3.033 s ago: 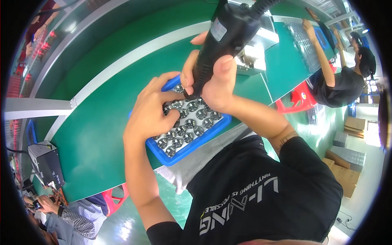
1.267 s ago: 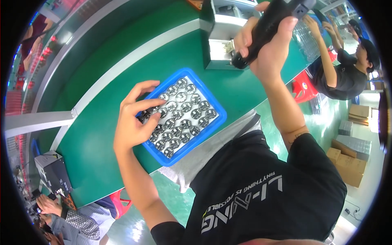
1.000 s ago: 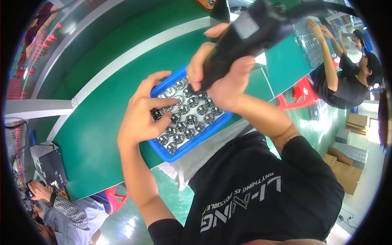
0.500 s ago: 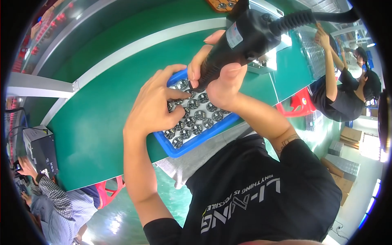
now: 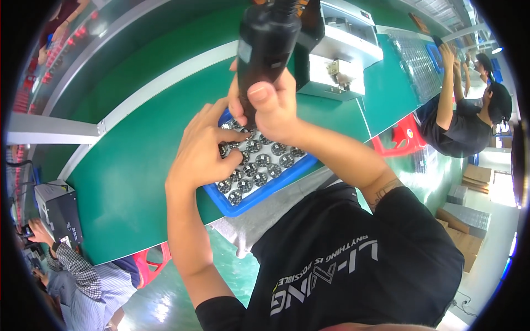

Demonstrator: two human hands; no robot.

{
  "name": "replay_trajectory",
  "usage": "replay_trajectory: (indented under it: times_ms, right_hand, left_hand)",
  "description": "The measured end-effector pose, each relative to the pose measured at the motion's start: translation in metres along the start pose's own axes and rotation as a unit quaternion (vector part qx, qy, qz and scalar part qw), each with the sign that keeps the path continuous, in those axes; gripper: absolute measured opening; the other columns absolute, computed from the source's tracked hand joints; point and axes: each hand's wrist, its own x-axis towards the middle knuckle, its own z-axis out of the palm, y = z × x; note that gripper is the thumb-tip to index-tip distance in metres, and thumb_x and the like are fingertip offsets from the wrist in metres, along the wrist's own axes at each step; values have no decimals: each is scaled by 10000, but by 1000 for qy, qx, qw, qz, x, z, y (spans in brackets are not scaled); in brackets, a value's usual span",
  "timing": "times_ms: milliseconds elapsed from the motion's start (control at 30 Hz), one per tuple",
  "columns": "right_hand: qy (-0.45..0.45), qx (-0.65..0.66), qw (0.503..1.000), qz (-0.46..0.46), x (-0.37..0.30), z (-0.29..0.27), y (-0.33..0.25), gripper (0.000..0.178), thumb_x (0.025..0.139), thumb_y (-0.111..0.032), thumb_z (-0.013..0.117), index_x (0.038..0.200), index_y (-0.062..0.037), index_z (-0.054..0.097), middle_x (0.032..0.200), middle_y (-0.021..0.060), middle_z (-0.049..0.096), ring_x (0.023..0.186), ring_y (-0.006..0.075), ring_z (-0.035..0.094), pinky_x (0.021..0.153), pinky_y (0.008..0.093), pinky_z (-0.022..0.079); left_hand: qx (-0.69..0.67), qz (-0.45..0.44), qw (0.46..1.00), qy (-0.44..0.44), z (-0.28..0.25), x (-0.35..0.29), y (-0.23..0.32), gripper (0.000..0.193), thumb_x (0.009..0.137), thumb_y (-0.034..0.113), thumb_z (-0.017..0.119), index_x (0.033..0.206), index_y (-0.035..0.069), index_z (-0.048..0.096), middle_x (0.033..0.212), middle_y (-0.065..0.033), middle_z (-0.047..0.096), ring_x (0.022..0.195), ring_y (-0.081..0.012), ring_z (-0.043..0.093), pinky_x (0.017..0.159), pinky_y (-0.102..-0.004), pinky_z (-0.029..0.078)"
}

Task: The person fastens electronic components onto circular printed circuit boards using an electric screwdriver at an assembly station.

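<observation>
Blue plastic made up the tray (image 5: 274, 185) in front of me, set aslant on the green worktop (image 5: 127, 182) near the edge on my side. Its white lining (image 5: 265, 149) carried many round dark pieces (image 5: 263, 160), laid side by side in rough rows, most of them with a pale gap between neighbours. My left hand (image 5: 201, 149) reached over the tray's left side and hid some of the pieces there; its index finger and thumb were spread apart, the index fingertip right at one piece, though I could not tell whether it was touching. My right hand (image 5: 276, 110) was wrapped round a thick black tool (image 5: 265, 47), the fingers closed on its barrel. That tool stood nearly upright above the far part of the tray, its narrow end pointing down among the pieces beside my left index fingertip; my own hand hid where the tip met them. Beyond the tray, to the right, a pale metal case (image 5: 331, 77) stood on the worktop with a small metal fitting in its front. Farther right lay clear plastic trays (image 5: 406, 66), and cardboard boxes (image 5: 462, 245) were stacked well away from the worktop.
</observation>
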Motion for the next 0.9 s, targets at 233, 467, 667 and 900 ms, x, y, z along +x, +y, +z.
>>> replay_trajectory:
  times_ms: [233,467,667,900]
  right_hand:
    - [77,-57,995,-28,2,-13,-33,842,938,-709,427,1402,-13,328,649,86,545,478,140,503,470,274,433]
    - [184,-225,933,-211,16,-109,-105,693,1007,-627,384,1129,51,450,563,97,543,426,173,521,435,277,435]
    - [-54,167,905,-388,44,-142,-71,688,989,-671,355,1216,-23,396,553,91,473,398,186,471,391,297,394]
    - [75,0,978,-193,17,-122,-96,734,957,-728,333,1232,-51,395,574,83,471,413,179,447,435,304,386]
  left_hand:
    - [-10,21,1000,5,3,4,-2,327,599,82,651,891,35,792,1351,-147,575,1027,-323,581,926,-414,463]
    - [-16,16,1000,10,1,7,4,370,599,42,651,939,51,796,1385,-151,565,1101,-334,590,946,-410,474]
    - [-19,14,1000,4,2,13,4,391,592,26,654,955,55,794,1387,-156,563,1122,-339,589,956,-412,474]
    - [-93,-10,996,0,-2,7,1,379,593,16,597,932,22,767,1369,-169,567,1172,-376,588,919,-425,513]
